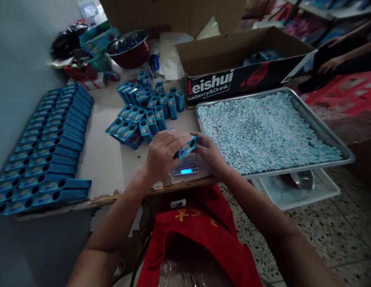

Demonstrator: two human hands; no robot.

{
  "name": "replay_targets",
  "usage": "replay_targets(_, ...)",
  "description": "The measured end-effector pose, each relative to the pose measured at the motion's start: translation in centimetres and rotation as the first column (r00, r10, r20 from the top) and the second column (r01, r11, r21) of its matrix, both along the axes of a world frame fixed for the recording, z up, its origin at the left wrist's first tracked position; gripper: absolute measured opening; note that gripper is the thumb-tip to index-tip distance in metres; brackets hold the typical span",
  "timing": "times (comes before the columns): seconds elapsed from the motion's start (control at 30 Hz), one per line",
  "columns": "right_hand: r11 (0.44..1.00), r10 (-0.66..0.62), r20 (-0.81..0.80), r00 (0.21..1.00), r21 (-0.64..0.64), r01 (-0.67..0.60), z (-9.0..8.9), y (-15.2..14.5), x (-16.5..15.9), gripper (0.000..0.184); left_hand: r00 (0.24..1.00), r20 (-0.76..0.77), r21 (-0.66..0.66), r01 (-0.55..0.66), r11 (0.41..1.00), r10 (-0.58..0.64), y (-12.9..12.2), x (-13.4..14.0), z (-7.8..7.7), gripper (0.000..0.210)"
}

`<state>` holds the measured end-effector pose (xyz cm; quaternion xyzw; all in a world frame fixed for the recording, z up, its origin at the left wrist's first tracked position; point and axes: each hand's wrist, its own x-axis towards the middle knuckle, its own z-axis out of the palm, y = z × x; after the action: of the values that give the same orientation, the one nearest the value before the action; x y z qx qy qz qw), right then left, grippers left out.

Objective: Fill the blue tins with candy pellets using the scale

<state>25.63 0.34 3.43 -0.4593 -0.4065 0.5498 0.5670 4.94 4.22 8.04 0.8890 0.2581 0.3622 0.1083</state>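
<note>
Between my two hands is a small blue printed box (187, 147), held just above a digital scale (185, 171) with a lit blue display. My left hand (164, 149) curls over the box's left side, its fingers closed. At the other end, my right hand (207, 149) pinches the box; its fingertips are partly hidden. To the right lies a metal tray (199, 115) spread with many pale blue and white pellet-like candies (263, 131). Just beyond my left hand stand several loose blue boxes (149, 103) with dark round holes on their faces.
Rows of blue boxes (44, 147) line the table's left side. Behind the tray sits an open cardboard carton (209, 85). A red metal bowl (130, 52) stands at the back. Below the tray is a white tray (325, 191) holding a metal scoop or bowl. Another person's hand (331, 65) shows at far right.
</note>
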Motion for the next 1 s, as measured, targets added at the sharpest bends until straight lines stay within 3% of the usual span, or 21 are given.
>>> replay_targets(0.13, 0.974, -0.074, -0.470, 0.880, -0.224, -0.037, 0.3, -0.7, 2.6, 0.016, 0.992, -0.130, 0.096, 0.017, 0.995, -0.005, 2.5, 2.6, -1.0, 0.031)
replay_targets(0.23, 0.968, -0.101, -0.561, 0.821, -0.245, -0.049, 0.5, -1.2, 3.6, 0.014, 0.989, -0.143, 0.093, -0.025, 0.995, 0.038, 3.2, 3.7, -2.4, 0.030)
replay_targets(0.33, 0.966, -0.036, -0.548, 0.836, -0.233, -0.111, 1.3, -1.7, 4.3, 0.017, 0.989, -0.140, 0.163, -0.026, 0.986, 0.049, 2.3, 4.2, -2.3, 0.032)
replay_targets(0.5, 0.975, 0.047, -0.466, 0.883, -0.170, -0.141, 2.5, -2.5, 5.1, 0.014, 0.981, -0.190, 0.237, 0.012, 0.971, 0.034, 1.1, 4.6, -0.7, 0.036)
replay_targets(0.7, 0.979, 0.022, -0.341, 0.940, -0.181, -0.088, 1.6, -2.4, 5.1, 0.008, 0.967, -0.239, 0.022, -0.083, 0.996, 0.086, 1.9, 5.8, -2.0, 0.029)
replay_targets(0.77, 0.982, 0.024, -0.268, 0.963, -0.174, -0.073, 1.0, -2.2, 5.3, 0.016, 0.971, -0.220, -0.039, -0.108, 0.993, 0.097, 1.6, 6.3, -2.6, 0.027)
replay_targets(0.87, 0.981, -0.036, -0.116, 0.993, -0.192, 0.013, 0.4, -1.9, 5.9, 0.028, 0.977, -0.171, -0.096, -0.142, 0.985, 0.124, 0.5, 6.9, -3.1, 0.027)
replay_targets(0.93, 0.980, -0.088, 0.041, 0.995, -0.175, 0.094, 0.3, -1.8, 6.3, 0.024, 0.981, -0.129, -0.136, -0.164, 0.977, 0.147, -0.3, 7.2, -3.2, 0.030)
replay_targets(1.0, 0.981, -0.141, 0.287, 0.948, -0.086, 0.172, 0.7, -1.9, 6.5, 0.016, 0.981, -0.073, -0.189, -0.191, 0.963, 0.181, -1.0, 7.4, -3.3, 0.032)
